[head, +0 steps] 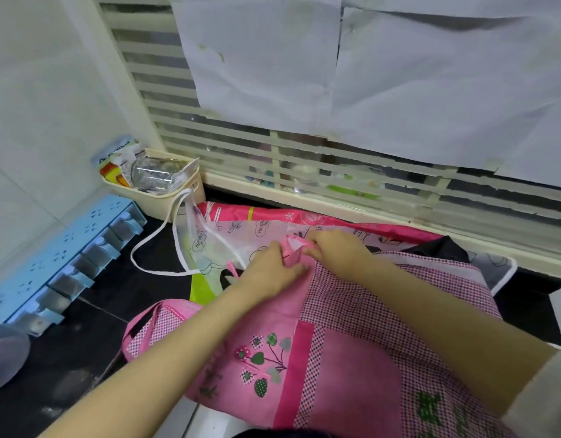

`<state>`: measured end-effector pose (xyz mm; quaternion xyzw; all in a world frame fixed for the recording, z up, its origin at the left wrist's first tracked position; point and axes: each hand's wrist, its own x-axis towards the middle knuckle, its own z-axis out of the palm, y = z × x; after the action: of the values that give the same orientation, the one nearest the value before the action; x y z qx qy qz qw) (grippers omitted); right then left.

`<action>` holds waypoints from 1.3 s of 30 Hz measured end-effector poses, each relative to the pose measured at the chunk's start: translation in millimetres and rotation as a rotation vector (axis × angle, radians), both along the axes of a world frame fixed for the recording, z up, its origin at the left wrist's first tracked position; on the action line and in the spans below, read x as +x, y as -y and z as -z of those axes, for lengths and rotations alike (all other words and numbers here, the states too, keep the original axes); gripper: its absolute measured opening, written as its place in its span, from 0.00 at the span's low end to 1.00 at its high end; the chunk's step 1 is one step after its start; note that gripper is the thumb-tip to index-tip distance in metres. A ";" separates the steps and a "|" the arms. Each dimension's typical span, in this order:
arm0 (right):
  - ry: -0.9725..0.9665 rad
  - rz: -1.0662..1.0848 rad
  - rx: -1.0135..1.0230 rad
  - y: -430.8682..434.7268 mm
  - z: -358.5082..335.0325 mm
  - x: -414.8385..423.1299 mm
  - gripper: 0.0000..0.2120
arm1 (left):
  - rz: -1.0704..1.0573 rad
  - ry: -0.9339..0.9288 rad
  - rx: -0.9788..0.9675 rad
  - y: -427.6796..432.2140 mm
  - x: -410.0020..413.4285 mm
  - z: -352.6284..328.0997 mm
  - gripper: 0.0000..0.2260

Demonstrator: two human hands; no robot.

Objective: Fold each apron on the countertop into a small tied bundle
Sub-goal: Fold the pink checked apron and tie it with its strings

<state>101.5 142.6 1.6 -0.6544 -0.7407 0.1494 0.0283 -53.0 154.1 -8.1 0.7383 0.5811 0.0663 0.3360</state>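
Fingers (311,253) pinching narrow pink strap (293,245) | checked fabric apron (399,295) rumpled

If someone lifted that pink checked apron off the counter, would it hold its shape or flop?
Probably floppy: the pink apron bunches where the left hand and right hand pinch it. Likely light: the fabric looks thin and lies in soft wrinkles. Its loose neck strap would probably dangle.
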 end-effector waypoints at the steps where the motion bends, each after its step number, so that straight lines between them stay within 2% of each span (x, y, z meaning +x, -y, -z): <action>1: -0.005 0.006 0.007 0.3 0.4 -0.6 0.15 | 0.028 -0.036 0.028 3.7 -0.2 5.0 0.18; 3: -0.021 0.016 0.038 0.4 2.9 -1.0 0.15 | 0.141 -0.173 0.126 6.7 -2.2 7.7 0.18; 5: -0.029 0.033 0.064 -2.0 7.9 0.8 0.15 | 0.271 -0.264 0.132 1.9 -6.2 1.7 0.12; 7: 0.019 0.045 0.059 -6.4 15.3 3.3 0.13 | 0.340 -0.213 0.018 -6.5 -10.6 -8.0 0.09; 9: 0.088 0.060 0.032 -10.5 21.5 5.7 0.10 | 0.371 -0.157 -0.048 -17.6 -14.4 -20.8 0.14; 11: 0.110 0.086 -0.018 -14.7 24.7 7.9 0.12 | 0.383 -0.125 -0.029 -32.6 -19.1 -32.2 0.14; 13: -0.006 0.077 -0.092 -17.6 21.6 8.1 0.15 | 0.398 -0.119 0.006 -49.7 -24.6 -42.9 0.11; 15: -0.234 -0.002 -0.186 -16.0 6.4 -0.9 0.24 | 0.437 -0.109 0.006 -64.4 -28.5 -52.3 0.10; 17: -0.368 -0.069 -0.229 -16.3 -8.9 -14.7 0.31 | 0.444 -0.086 -0.021 -75.3 -29.3 -59.4 0.07; 19: -0.362 -0.087 -0.175 -21.4 -20.2 -25.7 0.26 | 0.429 -0.078 -0.022 -84.7 -29.9 -65.5 0.07; 21: -0.339 -0.076 -0.113 -32.6 -24.1 -30.3 0.06 | 0.426 -0.074 -0.024 -95.5 -33.1 -72.9 0.06; 22: -0.329 -0.087 -0.092 -38.2 -24.4 -30.4 0.06 | 0.419 -0.059 -0.036 -101.3 -35.6 -76.3 0.06; 23: -0.306 -0.089 -0.097 -43.9 -23.7 -30.1 0.14 | 0.399 -0.035 -0.040 -108.2 -38.4 -79.9 0.06; 25: -0.275 -0.052 -0.126 -54.7 -17.1 -26.5 0.18 | 0.310 0.050 0.024 -122.1 -42.0 -85.0 0.06; 26: -0.261 -0.041 -0.134 -59.4 -14.3 -24.7 0.16 | 0.238 0.114 0.083 -128.8 -42.5 -85.8 0.07; 28: -0.344 0.005 -0.169 -69.1 -4.6 -21.3 0.05 | 0.099 0.256 0.163 -140.0 -39.0 -83.6 0.09; 31: -0.572 0.057 -0.211 -83.2 -0.3 -24.4 0.06 | 0.065 0.316 0.200 -150.8 -26.9 -74.9 0.10; 32: -0.592 0.051 -0.190 -87.0 -1.0 -27.0 0.02 | 0.064 0.309 0.226 -155.1 -22.6 -70.8 0.10; 34: -0.553 0.064 -0.160 -96.5 -1.3 -30.9 0.07 | 0.048 0.239 0.312 -165.8 -16.0 -62.6 0.08; 37: -0.517 0.138 -0.145 -109.8 4.8 -31.3 0.08 | 0.044 -0.203 0.658 -174.1 -13.1 -44.5 0.06; 39: -0.489 0.176 -0.121 -119.1 10.2 -29.9 0.08 | 0.048 -0.250 0.742 -165.2 -12.3 -28.4 0.06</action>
<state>71.6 261.7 -8.6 -0.6612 -0.6420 0.3438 0.1803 -65.3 319.3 20.3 0.8254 0.5366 0.1734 -0.0257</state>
